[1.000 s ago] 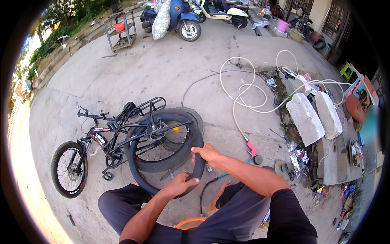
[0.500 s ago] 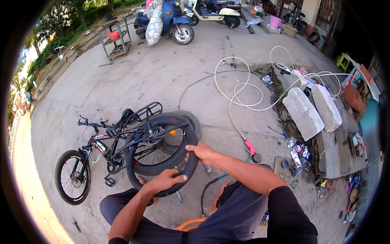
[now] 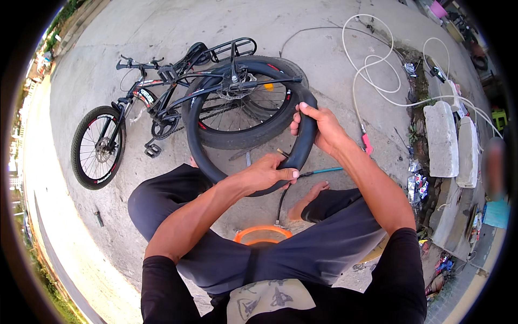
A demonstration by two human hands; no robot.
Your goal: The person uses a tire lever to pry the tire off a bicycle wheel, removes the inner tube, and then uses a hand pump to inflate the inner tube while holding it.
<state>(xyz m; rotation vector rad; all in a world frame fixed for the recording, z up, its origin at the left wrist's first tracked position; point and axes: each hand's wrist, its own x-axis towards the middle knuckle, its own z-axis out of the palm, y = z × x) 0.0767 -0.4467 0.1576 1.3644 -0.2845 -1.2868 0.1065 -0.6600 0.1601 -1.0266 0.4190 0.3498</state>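
Hands [image 3: 325, 128] grip a black tube [image 3: 305, 143] above grey outdoor concrete [image 3: 326, 65].

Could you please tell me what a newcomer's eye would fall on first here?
Most likely the black inner tube near the centre, gripped by the left hand and the right hand. Beyond it and to the left, a black bicycle lies on its side on the concrete. At the upper right, a pale hose loops about, with a pink fitting at its near end.
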